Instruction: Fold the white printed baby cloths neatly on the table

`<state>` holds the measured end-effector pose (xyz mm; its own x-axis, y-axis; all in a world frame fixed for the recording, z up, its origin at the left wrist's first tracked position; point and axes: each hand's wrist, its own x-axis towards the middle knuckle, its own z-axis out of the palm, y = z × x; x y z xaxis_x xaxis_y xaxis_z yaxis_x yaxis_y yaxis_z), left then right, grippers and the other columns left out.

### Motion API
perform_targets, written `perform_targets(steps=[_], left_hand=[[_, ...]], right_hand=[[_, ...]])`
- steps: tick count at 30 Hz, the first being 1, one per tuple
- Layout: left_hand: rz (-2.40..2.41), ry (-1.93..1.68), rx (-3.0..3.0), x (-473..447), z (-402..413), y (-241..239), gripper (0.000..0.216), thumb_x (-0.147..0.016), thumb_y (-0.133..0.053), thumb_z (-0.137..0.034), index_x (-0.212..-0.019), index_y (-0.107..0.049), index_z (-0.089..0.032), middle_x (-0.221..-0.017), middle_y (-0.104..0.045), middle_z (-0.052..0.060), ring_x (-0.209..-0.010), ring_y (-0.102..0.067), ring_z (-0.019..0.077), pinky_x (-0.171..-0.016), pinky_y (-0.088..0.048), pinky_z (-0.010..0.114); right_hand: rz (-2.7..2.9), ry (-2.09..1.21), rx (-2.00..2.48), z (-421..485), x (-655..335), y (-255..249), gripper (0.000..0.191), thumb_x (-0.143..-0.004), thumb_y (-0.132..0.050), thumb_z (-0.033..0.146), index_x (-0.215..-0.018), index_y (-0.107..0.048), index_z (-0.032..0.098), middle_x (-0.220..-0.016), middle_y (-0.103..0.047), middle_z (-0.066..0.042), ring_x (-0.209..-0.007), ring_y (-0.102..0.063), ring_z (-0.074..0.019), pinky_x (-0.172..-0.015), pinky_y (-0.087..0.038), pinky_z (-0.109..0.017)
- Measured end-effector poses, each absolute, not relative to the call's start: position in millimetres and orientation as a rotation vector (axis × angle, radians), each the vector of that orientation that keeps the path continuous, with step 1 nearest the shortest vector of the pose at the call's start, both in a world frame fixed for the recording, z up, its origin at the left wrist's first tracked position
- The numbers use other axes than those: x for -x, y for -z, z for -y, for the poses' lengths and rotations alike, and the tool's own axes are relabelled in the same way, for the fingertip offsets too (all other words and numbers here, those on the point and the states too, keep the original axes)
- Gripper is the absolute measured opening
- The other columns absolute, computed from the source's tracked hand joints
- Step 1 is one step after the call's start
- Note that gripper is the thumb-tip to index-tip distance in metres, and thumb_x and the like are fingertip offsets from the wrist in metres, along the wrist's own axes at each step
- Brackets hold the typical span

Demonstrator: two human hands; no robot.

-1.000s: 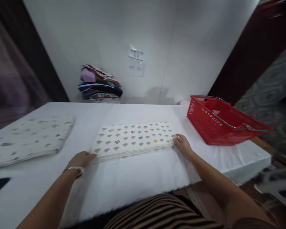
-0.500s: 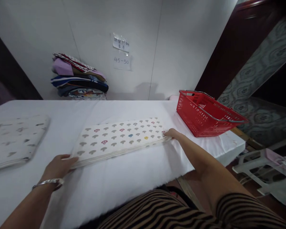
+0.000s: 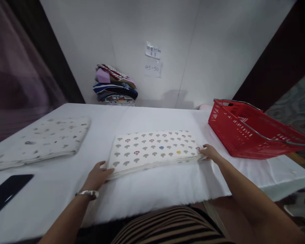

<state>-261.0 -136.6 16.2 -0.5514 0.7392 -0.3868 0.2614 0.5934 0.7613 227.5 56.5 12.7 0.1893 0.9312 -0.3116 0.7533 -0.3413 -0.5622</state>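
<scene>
A folded white cloth (image 3: pixel 155 149) printed with mushrooms, mostly grey with a few red, blue and yellow ones, lies in a long strip on the white-covered table. My left hand (image 3: pixel 98 174), with a silver bracelet at the wrist, pinches its near left corner, thumb on top. At the opposite end my right hand (image 3: pixel 209 151) grips the near right corner, its fingertips partly hidden by the fabric layers. The cloth's stacked edges face me and it lies flat.
Another folded patterned cloth (image 3: pixel 51 139) lies to the left, with a dark flat phone-like object (image 3: pixel 8 191) nearer me. A red basket (image 3: pixel 244 130) stands at the right. Against the wall rises a pile of folded textiles (image 3: pixel 117 84). Paper notes (image 3: pixel 153 61) hang above the white tablecloth (image 3: pixel 152 193).
My view has turned left, so everything sits farther right and the dark flat object now shows. Both hands keep their places at the cloth's corners.
</scene>
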Motion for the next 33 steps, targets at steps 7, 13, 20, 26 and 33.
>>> perform_targets(steps=[7, 13, 20, 26, 33], left_hand=[[-2.148, -0.860, -0.796, 254.6, 140.6, -21.2, 0.071, -0.065, -0.063, -0.037, -0.127, -0.038, -0.014, -0.089, -0.062, 0.008, -0.074, -0.060, 0.0192, -0.053, -0.050, 0.025], [-2.192, -0.989, -0.723, 253.2, 139.7, -8.0, 0.075, -0.068, -0.060, -0.050, -0.128, -0.038, -0.011, -0.097, -0.062, 0.012, -0.074, -0.059, 0.0195, -0.054, -0.046, 0.026], [-2.216, -1.207, -0.677, 252.6, 138.3, 4.5, 0.058, -0.065, -0.066, -0.034, -0.117, -0.051, -0.013, -0.079, -0.065, 0.005, -0.071, -0.059, 0.0176, -0.065, -0.043, 0.026], [-1.656, -1.290, -0.345, 254.0, 133.3, -6.8, 0.050, -0.061, -0.065, -0.029, -0.107, -0.057, -0.012, -0.086, -0.067, 0.007, -0.069, -0.060, 0.0153, -0.058, -0.044, 0.024], [-1.338, -1.239, -0.293, 258.4, 124.7, -13.0, 0.032, -0.058, -0.060, -0.025, -0.087, -0.065, -0.012, -0.074, -0.068, 0.006, -0.063, -0.060, 0.0163, -0.049, -0.043, 0.024]], right_hand=[[2.364, -0.042, 1.604, -50.8, -172.3, -16.4, 0.044, -0.080, -0.048, 0.028, -0.122, -0.052, 0.015, -0.124, -0.052, -0.015, -0.116, -0.047, -0.0274, -0.096, -0.038, -0.041], [2.463, -0.334, 1.085, -41.2, -51.0, -15.9, 0.049, -0.087, -0.039, 0.046, -0.126, -0.049, 0.019, -0.138, -0.040, -0.009, -0.130, -0.032, -0.0230, -0.105, -0.029, -0.040], [2.503, -0.231, 1.149, -51.5, 30.7, 0.9, 0.052, -0.090, -0.032, 0.041, -0.137, -0.034, 0.017, -0.146, -0.025, -0.010, -0.136, -0.015, -0.0245, -0.107, -0.015, -0.047], [2.671, -0.315, 1.393, -61.6, 32.2, 16.5, 0.050, -0.091, -0.030, 0.042, -0.134, -0.037, 0.018, -0.146, -0.026, -0.010, -0.135, -0.018, -0.0256, -0.106, -0.015, -0.049], [2.499, -0.097, 1.539, -79.1, 5.2, 5.9, 0.051, -0.093, -0.025, 0.035, -0.138, -0.030, 0.012, -0.148, -0.020, -0.012, -0.137, -0.011, -0.0244, -0.108, -0.009, -0.045]])
